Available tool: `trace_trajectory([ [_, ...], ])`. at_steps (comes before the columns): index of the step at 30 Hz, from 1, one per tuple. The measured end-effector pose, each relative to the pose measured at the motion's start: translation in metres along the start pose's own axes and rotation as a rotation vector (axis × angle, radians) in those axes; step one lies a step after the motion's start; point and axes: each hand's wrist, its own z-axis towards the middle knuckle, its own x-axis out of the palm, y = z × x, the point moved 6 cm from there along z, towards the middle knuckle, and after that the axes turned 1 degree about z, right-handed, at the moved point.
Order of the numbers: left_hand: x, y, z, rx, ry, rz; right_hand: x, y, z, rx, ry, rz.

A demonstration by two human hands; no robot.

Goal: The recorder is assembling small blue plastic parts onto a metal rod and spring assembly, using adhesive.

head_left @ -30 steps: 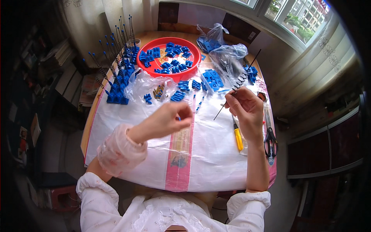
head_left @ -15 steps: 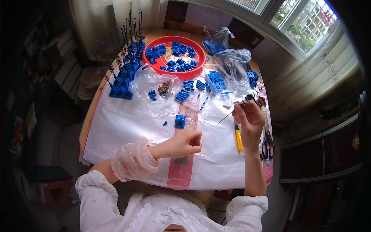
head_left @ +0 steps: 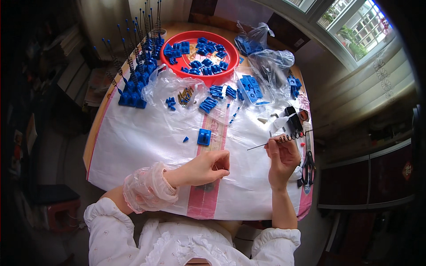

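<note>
In my right hand (head_left: 283, 164), thumb and fingers pinch a thin black wire spring (head_left: 293, 137), coiled along the middle, with a straight end pointing left over the table. My left hand (head_left: 199, 168) is curled nearer the table's front, thumb against fingertips; whatever it pinches, if anything, is too small to make out. Just beyond it lies a blue square plastic part (head_left: 204, 137) with raised bits on top. A small blue wedge-shaped piece (head_left: 186, 139) rests to its left.
Blue bases (head_left: 133, 99) with upright springs and blue-tipped rods crowd the far left. A red basin (head_left: 232, 51) of blue parts stands at the back. Brass-coloured pieces (head_left: 185, 96) lie near a clear bag (head_left: 155, 91). Scissors (head_left: 307, 172) and a white bottle (head_left: 279, 123) are at right.
My right hand has come down and slightly left, and the spring's coil now shows, stretching to the right. The yellow-handled tool has gone from view. My left hand has shifted little.
</note>
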Motion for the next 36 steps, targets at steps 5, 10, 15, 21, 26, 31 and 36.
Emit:
trace_trajectory([
  [5,0.007,0.009,0.002,-0.072,-0.007,-0.403,0.006,0.005,-0.005,-0.047,0.037,0.038],
  [10,0.009,0.026,0.004,-0.212,-0.065,-0.672,0.008,0.007,-0.007,-0.052,0.028,0.045],
  [15,0.008,0.026,0.0,-0.289,-0.084,-0.888,0.013,0.012,-0.011,-0.132,0.014,0.009],
  [21,0.009,0.032,0.001,-0.344,-0.104,-0.988,0.016,0.014,-0.018,-0.107,0.049,0.048],
  [26,0.009,0.032,0.001,-0.346,-0.113,-1.021,0.018,0.015,-0.021,-0.126,0.073,0.015],
  [31,0.013,0.038,0.002,-0.343,-0.075,-1.105,0.021,0.014,-0.023,-0.146,0.089,0.017],
  [36,0.017,0.043,0.004,-0.341,-0.019,-1.133,0.023,0.014,-0.024,-0.153,0.11,-0.001],
])
